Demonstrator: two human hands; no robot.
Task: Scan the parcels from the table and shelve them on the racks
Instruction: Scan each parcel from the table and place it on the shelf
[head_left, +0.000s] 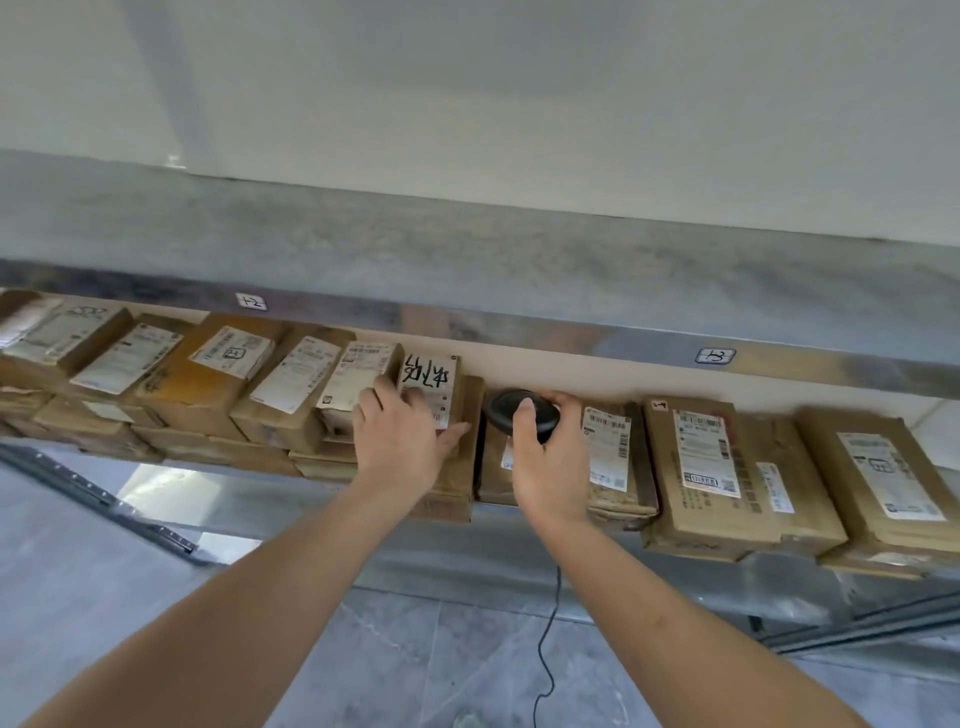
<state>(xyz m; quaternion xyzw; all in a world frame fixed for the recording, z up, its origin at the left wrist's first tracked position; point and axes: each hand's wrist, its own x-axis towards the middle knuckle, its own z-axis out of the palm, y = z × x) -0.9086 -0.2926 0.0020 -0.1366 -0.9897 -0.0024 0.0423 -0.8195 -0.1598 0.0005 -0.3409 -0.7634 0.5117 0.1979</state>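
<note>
at the centre of the frame the left hand (397, 434) grips a small parcel (431, 392) with bold black marker writing on its white label, thumb along its lower right edge and fingers curled over its left side; it stands on edge in the rack (649, 340), wedged between leaning cartons on its left and a brown box (462, 467) behind and under it. just right of it the right hand (543, 457) clasps a round black scanner (519, 413), whose cable (548, 639) hangs down towards the lower middle of the frame. the step looks like seating the parcel into the row while the scanner is kept ready.

risks from here, as i judge them: the parcel is upright and narrow, so letting go before it leans firmly on a neighbour could tip it forward off the shelf edge; pushing hard to the left may topple the slanted cartons (291, 382); the dangling cable could catch on the shelf lip or a box corner as the right hand draws back, dragging a parcel out
</note>
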